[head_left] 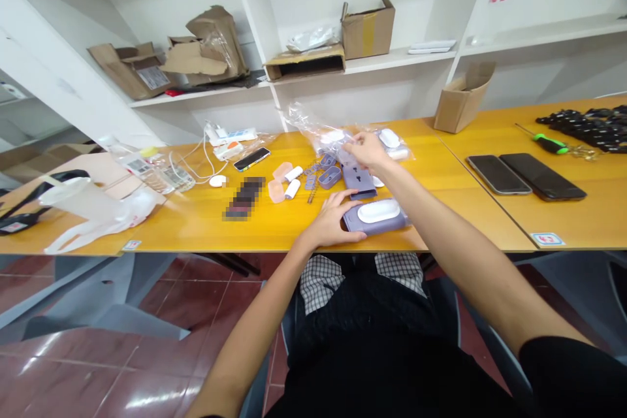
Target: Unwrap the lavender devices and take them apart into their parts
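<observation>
The left hand point(327, 221) clamps a lilac case point(377, 219), the right hand point(367, 150) pinches a clear bag point(321, 130), and loose parts point(292, 189) lie spread on the table point(186, 225).

Yellow wooden table point(186, 225), two sections butted together

Around 3 o'clock lie two smartphones point(497, 174) and a green-handled screwdriver point(549, 142). A cardboard box point(463, 101) stands at 2 o'clock. Clear plastic bags point(313, 125) and lilac plastic parts point(329, 176) lie at 12 o'clock, a third smartphone point(251, 158) at 11 o'clock, and white charging cables point(203, 166) at 10 o'clock.
</observation>
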`<state>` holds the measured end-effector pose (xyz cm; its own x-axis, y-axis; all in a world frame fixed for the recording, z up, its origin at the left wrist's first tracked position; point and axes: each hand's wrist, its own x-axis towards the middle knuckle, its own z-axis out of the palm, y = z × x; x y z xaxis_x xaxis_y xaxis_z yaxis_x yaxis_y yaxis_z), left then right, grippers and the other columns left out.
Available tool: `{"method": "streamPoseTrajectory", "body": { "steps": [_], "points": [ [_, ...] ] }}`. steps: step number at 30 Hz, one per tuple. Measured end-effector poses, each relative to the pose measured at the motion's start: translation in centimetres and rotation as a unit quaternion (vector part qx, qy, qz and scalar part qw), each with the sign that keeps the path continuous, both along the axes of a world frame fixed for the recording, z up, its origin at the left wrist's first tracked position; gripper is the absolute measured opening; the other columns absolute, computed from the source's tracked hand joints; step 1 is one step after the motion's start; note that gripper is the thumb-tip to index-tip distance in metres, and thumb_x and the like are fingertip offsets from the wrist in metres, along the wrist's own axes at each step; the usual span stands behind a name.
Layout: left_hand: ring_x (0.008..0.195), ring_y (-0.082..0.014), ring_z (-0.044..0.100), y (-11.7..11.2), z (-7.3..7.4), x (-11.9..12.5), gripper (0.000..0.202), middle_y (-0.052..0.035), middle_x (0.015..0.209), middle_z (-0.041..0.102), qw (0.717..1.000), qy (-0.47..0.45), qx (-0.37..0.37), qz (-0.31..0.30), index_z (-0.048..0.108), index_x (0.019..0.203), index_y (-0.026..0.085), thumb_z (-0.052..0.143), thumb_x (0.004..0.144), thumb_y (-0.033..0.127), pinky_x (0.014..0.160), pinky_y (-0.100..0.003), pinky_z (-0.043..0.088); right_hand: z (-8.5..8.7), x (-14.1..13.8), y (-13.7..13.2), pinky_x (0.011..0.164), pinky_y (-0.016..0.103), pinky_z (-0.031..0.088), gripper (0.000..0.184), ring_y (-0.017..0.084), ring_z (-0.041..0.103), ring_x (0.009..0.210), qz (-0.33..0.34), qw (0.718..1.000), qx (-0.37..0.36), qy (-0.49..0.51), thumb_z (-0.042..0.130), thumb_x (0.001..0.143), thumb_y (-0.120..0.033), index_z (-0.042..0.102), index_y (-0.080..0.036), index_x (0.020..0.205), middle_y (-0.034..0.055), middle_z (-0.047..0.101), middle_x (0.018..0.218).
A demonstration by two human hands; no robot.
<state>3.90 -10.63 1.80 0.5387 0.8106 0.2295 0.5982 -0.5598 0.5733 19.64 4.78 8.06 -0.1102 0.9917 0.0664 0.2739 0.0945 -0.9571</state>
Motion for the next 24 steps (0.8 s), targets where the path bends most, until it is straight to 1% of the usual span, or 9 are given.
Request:
{"method": "streamPoseTrajectory", "body": {
  "steps": [3,5,7,10,14,16,18,21,24],
  "points": [
    [0.158,-0.0422,0.034,0.0,0.1,0.1,0.079,-0.0083,0.17,0.04,1.0,0.002,-0.003,0.003,0.062,0.148,0.034,0.088,0.077,0.056,0.131,-0.069,0.027,0.2,-2.9,0.4,0.059,0.035,0.06,0.047,0.02,0.065,0.068,-0.027,0.996,-0.055,0.067,0.088,0.08,-0.032,0.059,-0.025,0.116,0.0001,0.065,0.076],
    [0.158,-0.0419,0.034,0.0,0.1,0.1,0.079,-0.008,0.17,0.04,1.0,0.002,-0.001,0.002,0.061,0.149,0.035,0.087,0.078,0.055,0.131,-0.069,0.027,0.2,-4.3,0.1,0.066,0.035,0.064,0.046,0.018,0.068,0.072,0.006,0.987,-0.068,0.146,0.086,0.08,-0.025,0.056,-0.027,0.116,-0.0015,0.066,0.08],
    [0.158,-0.0412,0.033,0.0,0.0,0.1,0.078,-0.0083,0.17,0.04,1.0,0.001,0.002,-0.001,0.061,0.149,0.034,0.087,0.078,0.056,0.131,-0.068,0.027,0.0,-5.0,-0.5,0.076,0.034,0.066,0.043,0.015,0.07,0.08,0.058,0.977,-0.045,0.202,0.085,0.079,-0.019,0.058,-0.027,0.112,-0.002,0.067,0.088],
    [0.156,-0.0407,0.036,0.1,-0.2,0.0,0.078,-0.0094,0.169,0.04,1.0,-0.001,0.008,-0.004,0.062,0.148,0.032,0.087,0.078,0.057,0.131,-0.066,0.028,-0.2,-4.8,-1.4,0.082,0.035,0.066,0.031,0.015,0.07,0.085,0.107,0.977,0.003,0.186,0.084,0.076,-0.016,0.063,-0.024,0.098,0.0008,0.069,0.099],
    [0.156,-0.0415,0.036,0.0,-0.3,-0.1,0.079,-0.0103,0.167,0.041,1.0,-0.002,0.01,-0.001,0.062,0.148,0.031,0.087,0.078,0.057,0.131,-0.065,0.029,0.0,-1.4,-2.9,0.081,0.044,0.066,0.011,0.023,0.071,0.09,0.159,0.981,0.074,0.084,0.078,0.082,-0.022,0.07,-0.023,0.089,0.0053,0.073,0.094],
    [0.153,-0.0415,0.039,0.0,-0.2,0.0,0.08,-0.0118,0.161,0.045,1.0,-0.005,0.002,0.006,0.062,0.148,0.031,0.087,0.077,0.057,0.131,-0.063,0.03,0.0,1.4,-3.9,0.082,0.048,0.065,0.009,0.025,0.072,0.089,0.168,0.979,0.109,0.038,0.076,0.085,-0.029,0.071,-0.023,0.09,0.0058,0.075,0.092],
    [0.148,-0.0407,0.045,0.0,-0.1,0.1,0.081,-0.0119,0.152,0.051,1.0,-0.008,-0.007,0.012,0.062,0.149,0.032,0.087,0.076,0.057,0.13,-0.062,0.033,-0.5,4.5,-5.2,0.088,0.05,0.064,0.014,0.026,0.072,0.092,0.155,0.976,0.154,-0.007,0.073,0.09,-0.037,0.072,-0.023,0.091,0.0071,0.077,0.096],
    [0.142,-0.0388,0.052,0.0,-0.2,0.2,0.082,-0.0105,0.144,0.057,1.0,-0.015,-0.015,0.022,0.059,0.151,0.033,0.085,0.078,0.059,0.126,-0.061,0.039,-2.4,8.8,-7.4,0.095,0.05,0.061,0.025,0.027,0.074,0.096,0.122,0.976,0.17,-0.056,0.065,0.095,-0.046,0.073,-0.022,0.095,0.0085,0.079,0.1],
    [0.144,-0.0367,0.052,0.1,-0.4,0.3,0.08,-0.0107,0.15,0.057,0.998,-0.034,-0.011,0.059,0.054,0.154,0.031,0.081,0.083,0.057,0.126,-0.059,0.04,-5.2,12.2,-9.4,0.101,0.05,0.06,0.035,0.031,0.074,0.114,0.105,0.979,0.153,-0.086,0.061,0.098,-0.049,0.074,-0.021,0.114,0.0131,0.079,0.121]
  ]
}}
